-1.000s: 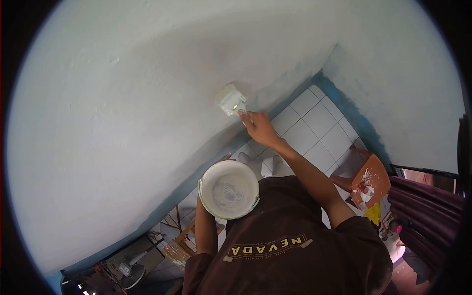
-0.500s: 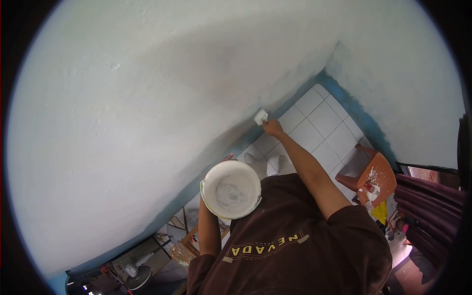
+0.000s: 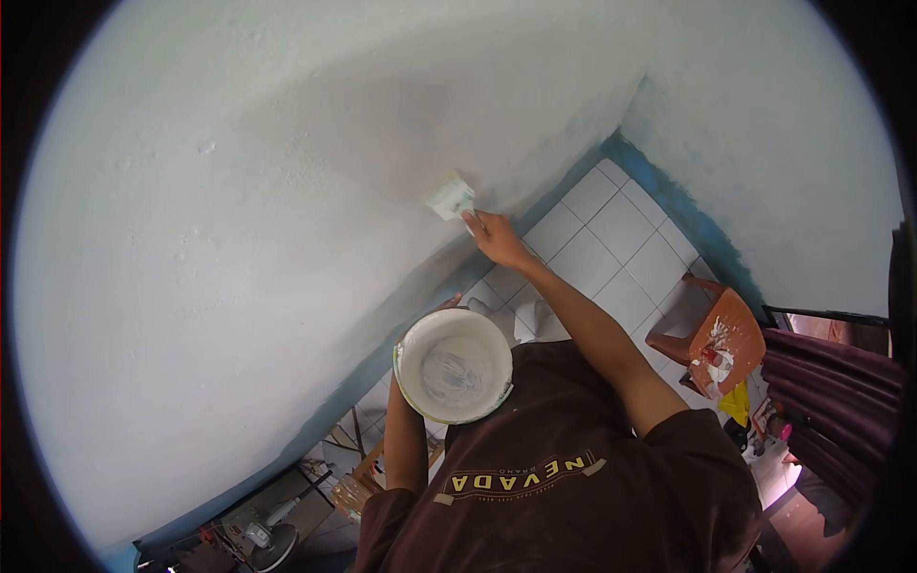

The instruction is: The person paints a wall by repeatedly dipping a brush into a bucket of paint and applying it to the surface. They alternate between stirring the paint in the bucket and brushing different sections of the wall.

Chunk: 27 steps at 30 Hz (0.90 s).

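A wide paint brush point(image 3: 451, 196) lies with its bristles against the pale wall point(image 3: 239, 267). My right hand point(image 3: 495, 237) is closed round its handle. In front of my chest, a white bucket point(image 3: 453, 367) with a little white paint at its bottom rests on my left hand point(image 3: 451, 304). Only some fingertips of that hand show past the bucket's far rim; the rest is hidden beneath and behind it. A blue band point(image 3: 363, 368) runs along the foot of the wall.
An orange chair point(image 3: 728, 334) with white splashes stands on the white tiled floor point(image 3: 585, 265) at the right, near a dark red curtain point(image 3: 831, 382). At the lower left are a fan point(image 3: 275, 544) and a wooden stand point(image 3: 355, 485).
My right hand moved the brush down to the blue band near the floor, then back up and left onto the pale wall. The bucket has shifted slightly right in view.
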Tool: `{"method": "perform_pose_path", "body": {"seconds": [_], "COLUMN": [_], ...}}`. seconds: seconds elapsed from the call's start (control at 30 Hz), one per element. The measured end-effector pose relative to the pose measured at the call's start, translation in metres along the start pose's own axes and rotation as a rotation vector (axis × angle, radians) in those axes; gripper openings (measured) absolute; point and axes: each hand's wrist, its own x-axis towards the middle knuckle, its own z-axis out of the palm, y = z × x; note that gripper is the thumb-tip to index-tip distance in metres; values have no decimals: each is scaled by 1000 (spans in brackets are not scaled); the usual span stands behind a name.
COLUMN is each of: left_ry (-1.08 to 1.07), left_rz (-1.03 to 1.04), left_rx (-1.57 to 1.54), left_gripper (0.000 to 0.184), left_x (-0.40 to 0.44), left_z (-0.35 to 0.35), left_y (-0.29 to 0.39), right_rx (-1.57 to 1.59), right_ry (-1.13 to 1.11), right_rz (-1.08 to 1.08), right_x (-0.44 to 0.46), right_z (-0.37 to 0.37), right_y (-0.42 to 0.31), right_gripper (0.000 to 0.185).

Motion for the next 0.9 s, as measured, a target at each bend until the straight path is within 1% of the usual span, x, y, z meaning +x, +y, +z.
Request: {"method": "perform_pose_path", "body": {"seconds": [0.03, 0.1, 0.13, 0.17, 0.2, 0.23, 0.27, 0.3, 0.33, 0.37, 0.4, 0.43, 0.47, 0.5, 0.57, 0.6, 0.67, 0.73, 0.77, 0.8, 0.83, 0.87, 0.9], "left_ry": [1, 139, 144, 168, 192, 193, 131, 67, 64, -269, -600, -605, -362, -114, -120, -117, -127, -139, -172, -202, -199, -176, -153], "left_rz": [1, -57, -54, 10, 74, 78, 49, 17, 19, -4, -33, -33, 187, 398, 357, 315, 303, 292, 249, 204, 204, 172, 143], "left_rx": [4, -15, -17, -84, -151, -154, -207, -258, -254, -283, -311, -312, -166, -16, -15, -15, 10, 46, 17, -13, -11, -8, -4], "left_gripper": [24, 26, 26, 28, 29, 29, 29, 28, 28, 22, 40, 40, 41, 42, 42, 42, 42, 42, 38, 34, 34, 28, 24], "left_x": [2, 1, -3, -13, -18, -13, -2, 8, 20, 33, 38, 27, 1, -16, -21, -22, -20, -7, 5, 11, 12, 13, 13], "left_z": [-2, 3, 9, 21, 29, 23, 7, -11, -31, -49, -59, -46, -21, -5, 2, 2, 2, -8, -20, -27, -28, -25, -21], "left_y": [0, 3, 3, 4, 3, -1, -5, -10, -13, -17, -23, -25, -21, -17, -11, -11, -9, -7, -10, -14, -13, -10, -5], "right_rx": [3, 20, -94, -213, -215, -248, -277, -274, -305, -340, -345, -340, -333, -334, -157, -161, 3, 14, 23, 27, -68, -163, -160], "right_ry": [3, -69, -121, -177, -185, -80, 31, 34, 22, 10, 12, -66, -144, -140, -92, -98, -77, -60, -45, -45, -62, -78, -77], "right_rz": [-1, 60, 162, 263, 260, 421, 580, 578, 490, 402, 404, 349, 295, 300, 95, 101, 21, 20, 21, 21, 74, 125, 120], "right_x": [1, -2, -5, -8, -12, -13, -11, -7, -2, 3, 7, 14, 17, 10, -9, -16, -21, -12, -7, -5, -3, -1, 0], "right_z": [9, 18, 17, 15, 15, 18, 19, 14, 1, -13, -26, -37, -47, -57, -73, -75, -74, -62, -52, -44, -38, -33, -27], "right_y": [31, 104, 136, 165, 196, 225, 238, 228, 204, 178, 154, 127, 99, 75, 33, 20, 3, 20, 33, 60, 97, 130, 157], "right_gripper": [49, 52, 54, 57, 57, 59, 61, 61, 62, 64, 64, 63, 62, 62, 62, 62, 60, 59, 59, 59, 60, 62, 62]}}
